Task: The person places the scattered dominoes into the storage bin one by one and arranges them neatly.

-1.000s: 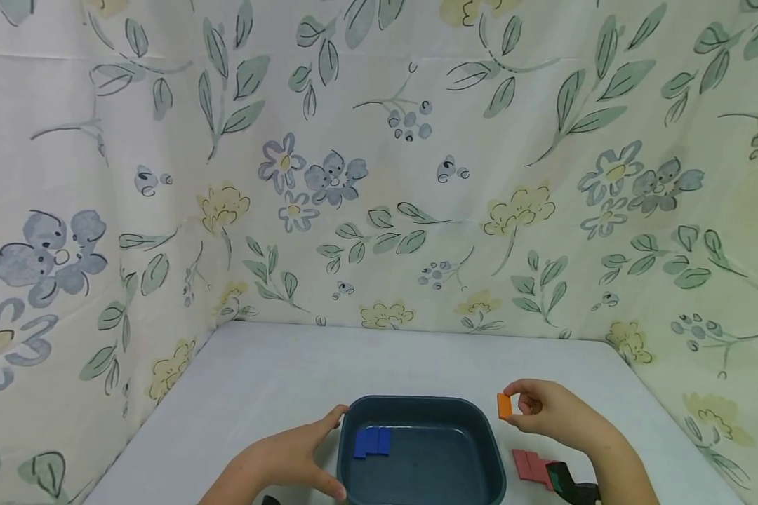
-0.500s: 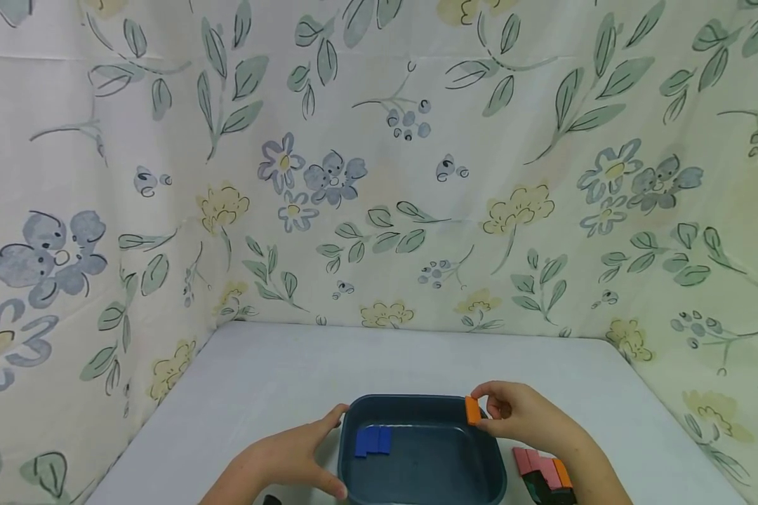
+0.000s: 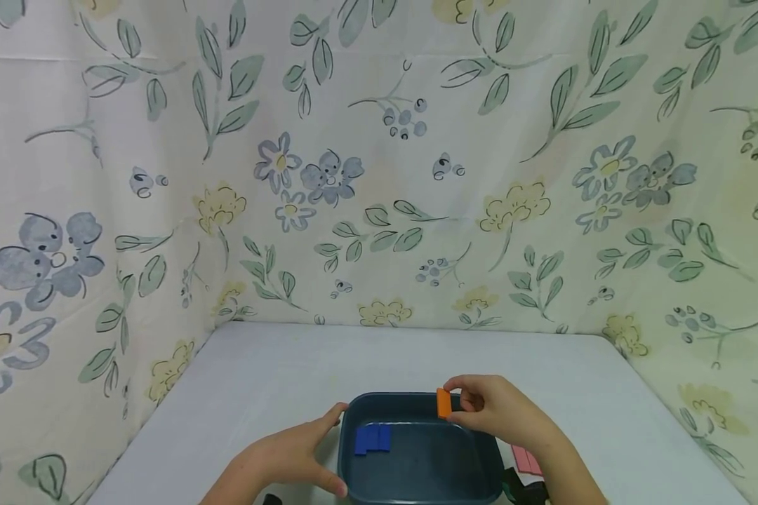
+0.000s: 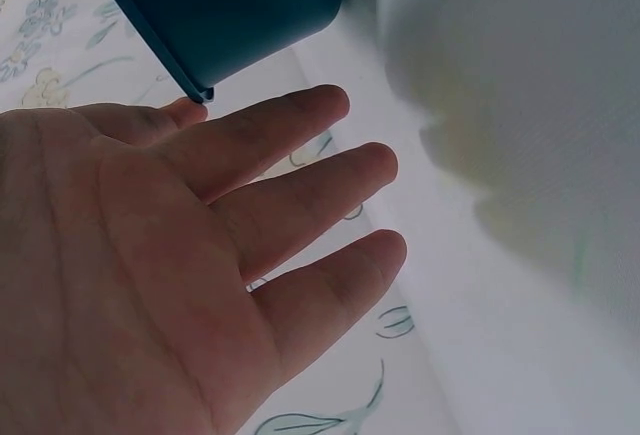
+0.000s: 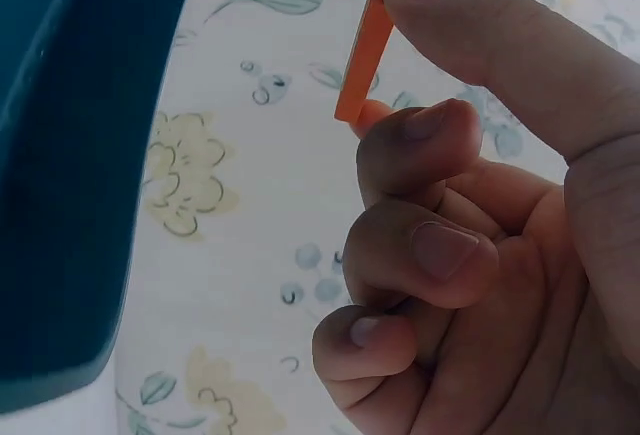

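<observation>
My right hand (image 3: 499, 410) holds an orange piece (image 3: 443, 404) in a narrow pinch, the thumb on one end and a fingertip at the other; the remaining fingers are curled in towards my palm and hold nothing. My left hand (image 3: 300, 456) is spread wide at the left side of the tray (image 3: 426, 463); a fingertip meets the rim by the tray's far left corner, and my thumb lies lower along that same side; three of my fingers stretch out straight and apart from one another, clear of the tray's wall.

The orange piece stands nearly upright in my grip; seen from my head it overlaps the tray's far rim, right of the middle; from the right wrist a gap shows between it and the tray's wall.

The tray is dark blue, with rounded corners; inside it, towards the left, blue pieces (image 3: 373, 439) lie flat, side by side; outside it, just beyond its right side, pink pieces (image 3: 527, 461) lie partly hidden by my right forearm; near them, by the tray's near right corner, is a dark object (image 3: 524, 491) that I cannot make out.

The tray sits on a white tabletop (image 3: 278, 379); behind it and to both sides hangs a pale cloth (image 3: 379, 140) printed with leaves, berries and blue and yellow flowers.
</observation>
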The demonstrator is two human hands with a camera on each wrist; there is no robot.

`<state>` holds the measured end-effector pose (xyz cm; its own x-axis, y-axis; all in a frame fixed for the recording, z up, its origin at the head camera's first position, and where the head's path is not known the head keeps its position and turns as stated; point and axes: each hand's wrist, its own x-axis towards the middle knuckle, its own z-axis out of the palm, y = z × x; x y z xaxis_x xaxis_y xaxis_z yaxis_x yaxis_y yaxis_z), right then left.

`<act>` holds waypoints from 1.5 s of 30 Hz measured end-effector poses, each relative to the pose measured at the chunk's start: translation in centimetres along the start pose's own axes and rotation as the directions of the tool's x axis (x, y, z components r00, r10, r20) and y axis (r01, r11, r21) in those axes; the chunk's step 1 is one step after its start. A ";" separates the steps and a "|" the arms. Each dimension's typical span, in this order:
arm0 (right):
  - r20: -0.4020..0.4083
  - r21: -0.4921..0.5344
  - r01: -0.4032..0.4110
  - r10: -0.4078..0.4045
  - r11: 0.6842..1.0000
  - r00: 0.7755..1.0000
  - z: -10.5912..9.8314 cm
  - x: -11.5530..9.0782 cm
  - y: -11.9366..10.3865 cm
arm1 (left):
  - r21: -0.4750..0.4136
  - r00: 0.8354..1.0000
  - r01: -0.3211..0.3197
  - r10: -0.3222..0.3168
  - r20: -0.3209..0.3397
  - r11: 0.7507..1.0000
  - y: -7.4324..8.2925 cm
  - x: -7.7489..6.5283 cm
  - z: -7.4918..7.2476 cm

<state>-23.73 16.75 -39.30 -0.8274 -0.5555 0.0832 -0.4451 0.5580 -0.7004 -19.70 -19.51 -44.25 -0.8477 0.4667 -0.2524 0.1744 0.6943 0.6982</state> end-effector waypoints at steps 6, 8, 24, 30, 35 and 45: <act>0.027 -0.056 -0.001 0.002 0.998 1.000 0.9 1.0 -0.6 | -0.015 1.000 -0.006 0.006 0.002 1.000 -0.1 0.1 0.1; 0.049 -0.057 0.006 -0.004 0.998 0.999 1.3 1.4 -0.5 | -0.018 1.000 -0.004 0.004 0.001 1.000 -0.1 0.1 0.1; 0.114 -0.155 0.083 -0.066 0.984 0.991 4.7 5.0 0.3 | -0.012 1.000 0.026 -0.025 0.017 1.000 0.1 0.3 0.4; 0.151 -0.166 0.046 -0.021 0.985 0.988 5.7 5.6 0.5 | 0.005 0.999 0.043 -0.043 0.016 0.999 0.3 0.3 0.4; 0.173 -0.191 0.018 0.015 0.981 0.985 6.3 5.9 0.7 | -0.002 0.999 0.043 -0.043 0.018 0.999 0.2 0.3 0.3; 0.218 -0.305 0.057 0.012 0.951 0.976 7.1 6.6 0.9 | 0.009 0.998 0.061 -0.061 0.008 0.998 0.0 0.2 0.1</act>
<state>-27.13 9.20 -44.44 -0.7381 -0.6698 -0.0811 -0.5746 0.6870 -0.4447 -19.83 -19.36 -44.38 -0.8527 0.4278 -0.2998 0.1270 0.7264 0.6755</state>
